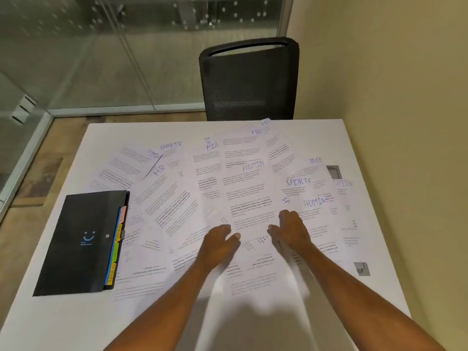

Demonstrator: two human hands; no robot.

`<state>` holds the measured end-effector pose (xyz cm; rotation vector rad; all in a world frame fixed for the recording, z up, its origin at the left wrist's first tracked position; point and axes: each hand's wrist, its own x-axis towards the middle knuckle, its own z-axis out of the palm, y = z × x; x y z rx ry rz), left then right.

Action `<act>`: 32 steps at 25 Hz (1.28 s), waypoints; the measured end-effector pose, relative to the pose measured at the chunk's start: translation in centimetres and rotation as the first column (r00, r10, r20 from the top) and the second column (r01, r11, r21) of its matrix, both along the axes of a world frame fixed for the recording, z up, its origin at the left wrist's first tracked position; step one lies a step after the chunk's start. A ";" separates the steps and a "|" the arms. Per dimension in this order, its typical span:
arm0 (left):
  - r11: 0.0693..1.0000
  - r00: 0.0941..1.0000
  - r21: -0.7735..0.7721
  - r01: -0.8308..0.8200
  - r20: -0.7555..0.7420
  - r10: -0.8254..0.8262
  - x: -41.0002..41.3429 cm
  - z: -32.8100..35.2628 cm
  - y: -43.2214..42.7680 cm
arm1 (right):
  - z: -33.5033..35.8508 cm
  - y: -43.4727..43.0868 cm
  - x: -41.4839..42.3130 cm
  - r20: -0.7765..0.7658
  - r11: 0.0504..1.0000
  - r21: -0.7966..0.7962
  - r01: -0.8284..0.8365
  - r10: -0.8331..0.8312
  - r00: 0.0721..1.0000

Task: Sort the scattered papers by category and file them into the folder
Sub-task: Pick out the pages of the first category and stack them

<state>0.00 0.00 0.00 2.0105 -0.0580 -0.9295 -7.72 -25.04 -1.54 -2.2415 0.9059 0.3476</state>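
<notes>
Palms over papers (pixel 240 178): left hand (pixel 219 240), right hand (pixel 291 230)

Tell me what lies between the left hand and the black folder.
In the head view, only overlapping printed sheets on the white table lie between the left hand and the folder.

2 bare forearms (pixel 177 287); left hand (pixel 218 239) and right hand (pixel 291 230) bare too, slightly blurred

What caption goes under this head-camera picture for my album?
Left hand and right hand reach over scattered labelled papers on a white table, black folder beside them.
</notes>
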 end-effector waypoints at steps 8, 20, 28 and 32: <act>0.845 0.893 0.416 0.335 0.146 -0.426 0.3 -1.6 -2.3 | -1.2 0.7 1.6 -0.094 0.996 -0.094 0.002 -0.011 0.995; 0.699 0.818 0.578 0.420 0.091 -0.567 -0.8 -0.9 -3.3 | -1.5 2.3 2.6 -0.118 0.986 -0.161 0.039 -0.058 0.991; 0.901 0.933 0.295 -0.317 -0.072 0.352 0.4 -0.5 -6.2 | -3.1 3.8 1.9 -0.136 0.938 -0.344 -0.047 0.000 0.991; 0.842 0.827 0.196 -0.503 -0.174 0.535 0.7 -0.6 -7.5 | -3.0 4.0 2.0 -0.140 0.934 -0.353 -0.043 -0.007 0.990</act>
